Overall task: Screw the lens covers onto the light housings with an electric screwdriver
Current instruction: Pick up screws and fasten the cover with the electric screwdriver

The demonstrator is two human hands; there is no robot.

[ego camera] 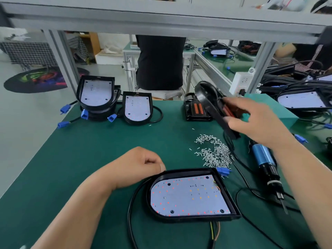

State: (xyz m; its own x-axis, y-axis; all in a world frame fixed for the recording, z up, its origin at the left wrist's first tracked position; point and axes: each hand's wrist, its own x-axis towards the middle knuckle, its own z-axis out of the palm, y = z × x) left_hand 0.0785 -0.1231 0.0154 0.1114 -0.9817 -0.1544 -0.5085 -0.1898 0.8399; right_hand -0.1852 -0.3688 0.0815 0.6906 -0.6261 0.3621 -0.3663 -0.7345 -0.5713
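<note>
Reading the light housing (190,195) first: it lies flat on the green mat (89,159) right in front of me, LED board bare, no cover on it, no screws driven that I can see; so I judge this unit barely begun. The lens cover (206,99) is in the air at rear right, tilted, well apart from the housing; seating it and all the screwing are left. More uncovered housings wait at rear left, a stack (96,92) and one single (138,108).

Right hand (255,121): fingers wrapped round the cover's edge, gripping it above the pile of spare covers (196,110). Left hand (138,166): curled into a loose fist just beside the housing's far rim; nothing visible in it; cannot tell whether it touches the rim.

Loose screws (213,151) heaped between cover and housing; electric screwdriver (265,160) lying on the mat to the right, no hand on it.
</note>
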